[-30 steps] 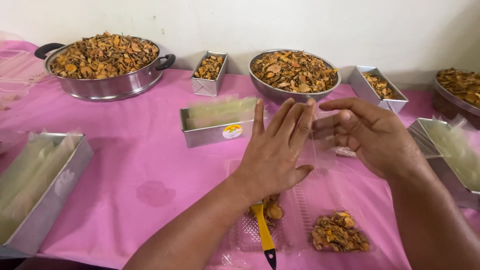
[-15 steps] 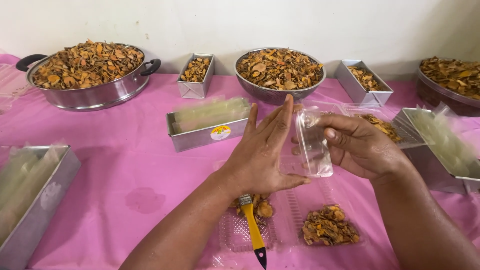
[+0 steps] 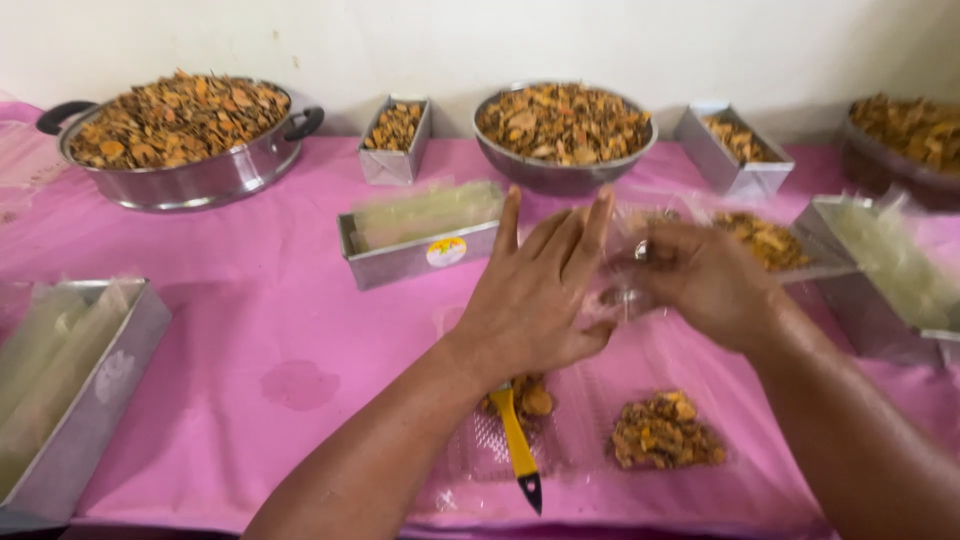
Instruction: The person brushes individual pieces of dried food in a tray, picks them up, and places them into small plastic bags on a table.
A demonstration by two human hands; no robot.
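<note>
A pink cloth (image 3: 250, 330) covers the tabletop, which runs back to a plain pale wall (image 3: 420, 40). Along the far edge stand a handled steel pot (image 3: 180, 135), a small tin (image 3: 395, 140), a round steel bowl (image 3: 563, 135) and another tin (image 3: 735, 150), all filled with brown-orange fried pieces. A long tin of clear wrappers (image 3: 420, 235) sits mid-table; a similar one (image 3: 60, 390) lies at the left edge.

The left hand (image 3: 535, 295) is spread flat, fingers straight, against a clear plastic bag (image 3: 625, 270); the right hand (image 3: 705, 280) is closed around that bag's other side, above the table's centre. Near the front edge lie a yellow-handled tool (image 3: 515, 445) and a heap of fried pieces (image 3: 665, 435) on clear plastic.

Compared with half a second ago, the hands have drawn closer together and the bag is squeezed narrower between them.

The bag is blurred and see-through, so its contents cannot be made out. The right-edge bowl (image 3: 905, 135) is cut off, and the left wrist hides part of a second small heap.
</note>
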